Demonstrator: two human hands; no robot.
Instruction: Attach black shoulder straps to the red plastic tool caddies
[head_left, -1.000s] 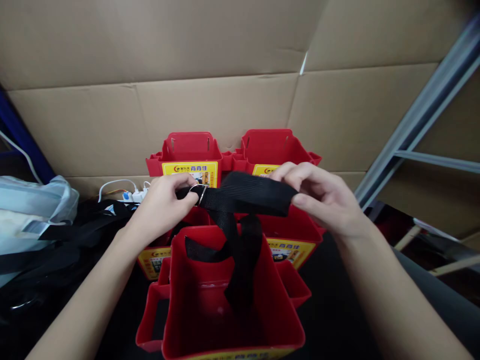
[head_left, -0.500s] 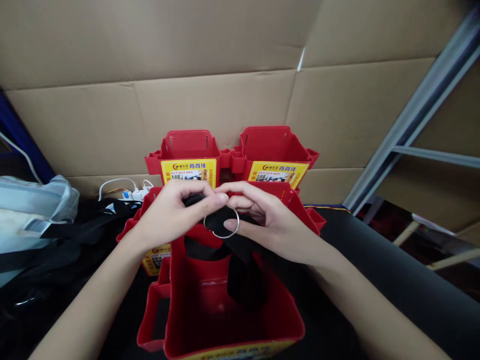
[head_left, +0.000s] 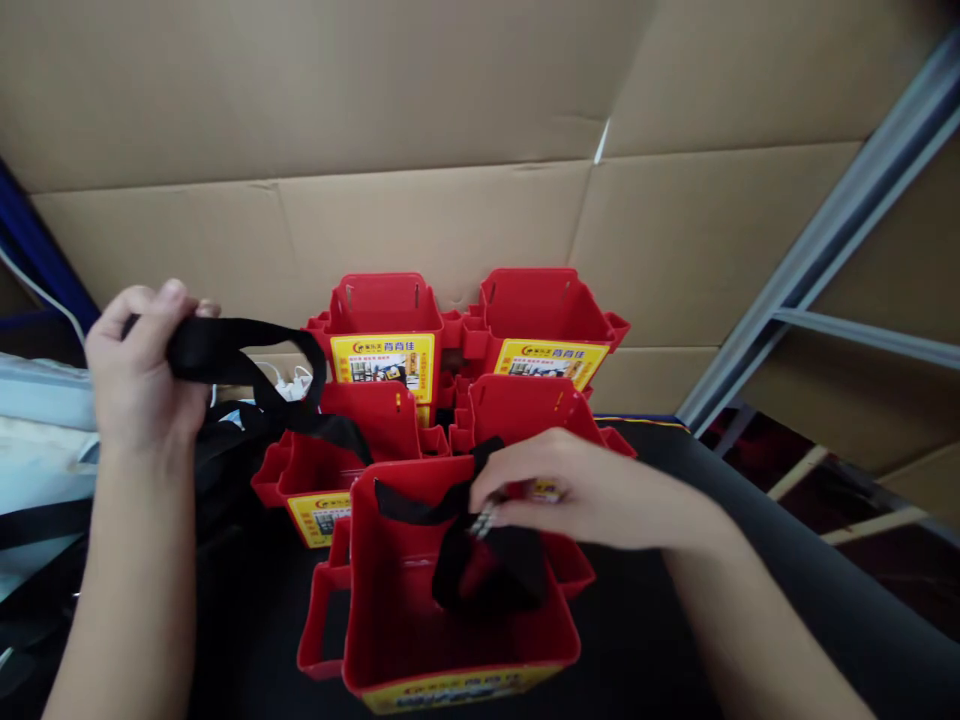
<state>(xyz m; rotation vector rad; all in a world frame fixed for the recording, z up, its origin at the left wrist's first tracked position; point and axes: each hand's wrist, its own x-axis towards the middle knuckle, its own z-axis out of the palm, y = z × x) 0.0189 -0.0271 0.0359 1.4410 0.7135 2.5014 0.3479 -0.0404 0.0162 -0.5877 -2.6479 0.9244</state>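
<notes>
On the left, my left hand is raised and closed round a black webbing strap, which loops away to the right and droops toward the red buckets. My right hand is over the nearest red bucket, its thumb and fingers pinching a small metal ring, blurred here, at the black strap. Beneath that hand, a black strap loop hangs inside the bucket. Another piece of strap threads along the bucket's back wall. A yellow label is on its front.
Several more red buckets with yellow labels stand behind on the black table. Black straps and a pale plastic bag lie at left. A white power strip sits behind. Cardboard lines the back; a metal frame rises at right.
My hands were together at the metal ring above the bucket. My left hand has swung far left with the strap; my right hand has dropped lower over the bucket with the ring.
</notes>
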